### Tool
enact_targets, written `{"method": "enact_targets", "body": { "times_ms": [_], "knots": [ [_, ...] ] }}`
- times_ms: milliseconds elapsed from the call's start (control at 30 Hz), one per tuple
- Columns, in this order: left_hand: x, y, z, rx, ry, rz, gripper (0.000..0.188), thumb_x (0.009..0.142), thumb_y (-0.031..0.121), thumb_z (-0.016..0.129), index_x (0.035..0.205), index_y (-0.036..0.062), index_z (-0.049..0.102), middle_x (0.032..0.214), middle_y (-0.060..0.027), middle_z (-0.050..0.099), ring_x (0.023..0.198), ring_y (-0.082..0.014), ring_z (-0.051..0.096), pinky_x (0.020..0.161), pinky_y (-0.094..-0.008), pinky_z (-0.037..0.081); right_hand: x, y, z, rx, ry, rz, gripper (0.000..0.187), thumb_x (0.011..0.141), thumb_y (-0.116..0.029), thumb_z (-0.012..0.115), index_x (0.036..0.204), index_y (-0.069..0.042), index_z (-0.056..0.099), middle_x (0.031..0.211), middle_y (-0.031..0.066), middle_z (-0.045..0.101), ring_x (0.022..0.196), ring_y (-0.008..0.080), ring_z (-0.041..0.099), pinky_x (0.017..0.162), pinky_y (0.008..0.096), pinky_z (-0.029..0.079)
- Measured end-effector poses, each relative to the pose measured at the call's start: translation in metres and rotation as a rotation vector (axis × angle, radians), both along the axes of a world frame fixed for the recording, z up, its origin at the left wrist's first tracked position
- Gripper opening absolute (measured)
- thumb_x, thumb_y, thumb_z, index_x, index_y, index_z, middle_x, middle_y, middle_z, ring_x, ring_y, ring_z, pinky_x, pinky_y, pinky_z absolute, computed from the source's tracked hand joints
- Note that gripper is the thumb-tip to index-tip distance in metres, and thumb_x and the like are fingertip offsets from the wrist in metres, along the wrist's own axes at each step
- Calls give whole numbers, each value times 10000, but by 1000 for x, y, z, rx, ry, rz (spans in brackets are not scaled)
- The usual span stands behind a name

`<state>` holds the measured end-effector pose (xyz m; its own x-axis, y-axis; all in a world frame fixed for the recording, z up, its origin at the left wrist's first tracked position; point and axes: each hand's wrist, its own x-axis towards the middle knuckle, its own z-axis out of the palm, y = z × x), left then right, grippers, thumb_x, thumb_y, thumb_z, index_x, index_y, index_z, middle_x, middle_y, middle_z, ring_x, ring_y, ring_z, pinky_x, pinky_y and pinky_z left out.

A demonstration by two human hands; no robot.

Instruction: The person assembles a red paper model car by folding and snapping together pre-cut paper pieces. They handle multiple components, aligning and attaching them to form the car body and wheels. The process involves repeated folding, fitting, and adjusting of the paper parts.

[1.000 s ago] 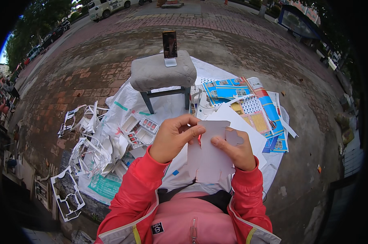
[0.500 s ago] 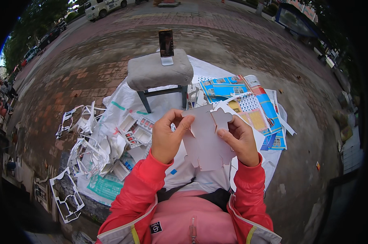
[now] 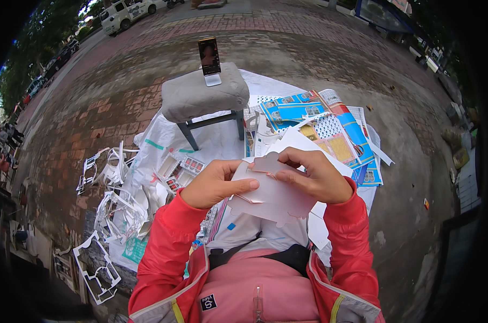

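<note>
Between my hands, above my lap, is a pale grey-white die-cut cardboard sheet with notched, wavy edges and slits. My left hand grips its left side, thumb on the face and fingers behind. My right hand pinches the upper right part, where a small shaped flap stands up from the sheet. The sheet lies tilted and turned, and its underside is hidden from me. Behind it, white cardboard sheets lie on the pile, and one sheet rests by my right thigh.
A grey padded stool holds a phone on a stand. Blue printed card sheets lie at the right on a white sack cloth. Leftward are heaped white cardboard offcuts, a cut-out frame and small printed boxes.
The cardboard has turned and tipped flatter. My right hand has moved up and inward along its top edge, and my left hand has shifted lower. The view has swung slightly.
</note>
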<state>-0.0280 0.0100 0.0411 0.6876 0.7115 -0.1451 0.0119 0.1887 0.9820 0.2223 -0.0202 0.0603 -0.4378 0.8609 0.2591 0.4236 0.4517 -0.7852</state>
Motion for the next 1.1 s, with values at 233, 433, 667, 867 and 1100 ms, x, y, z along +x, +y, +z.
{"method": "enact_targets", "body": {
  "times_ms": [233, 433, 667, 867, 1100],
  "knots": [
    [18, -26, -24, 48, -88, 291, 330, 970, 217, 615, 1182, -35, 627, 1009, -82, 692, 869, -102, 643, 763, -251, 522, -28, -2, -10, 480, -45, -339, 199, 767, -38, 707, 952, -47, 633, 981, 122, 613, 875, 319, 586, 767, 387, 477],
    [31, -36, -30, 23, -267, 464, 300, 977, 198, 604, 1153, -44, 622, 1005, -83, 688, 855, -110, 646, 753, -248, 519, -41, -7, -22, 609, -100, -358, 210, 734, 24, 689, 931, -33, 642, 1025, 97, 599, 949, 306, 552, 814, 392, 459],
    [42, -47, -27, 93, -242, 567, 298, 975, 205, 612, 1143, -42, 619, 996, -68, 679, 847, -96, 621, 746, -239, 506, -60, -20, -39, 682, -39, -522, 245, 718, 115, 675, 931, -2, 645, 987, 108, 596, 933, 282, 541, 792, 364, 457],
    [39, -44, -31, 199, -161, 567, 278, 994, 191, 566, 1151, -29, 628, 943, -67, 698, 821, -91, 620, 725, -253, 509, -60, -18, -35, 760, -102, -463, 257, 724, 56, 677, 967, -18, 641, 972, 89, 603, 891, 287, 549, 770, 374, 449],
    [34, -42, -35, 394, -23, 511, 246, 980, 166, 576, 1108, -34, 639, 831, -83, 690, 748, -96, 610, 674, -267, 490, -50, -5, -12, 636, -120, -219, 237, 732, 27, 655, 961, -33, 639, 905, 97, 590, 852, 291, 546, 738, 373, 469]
  ]
}}
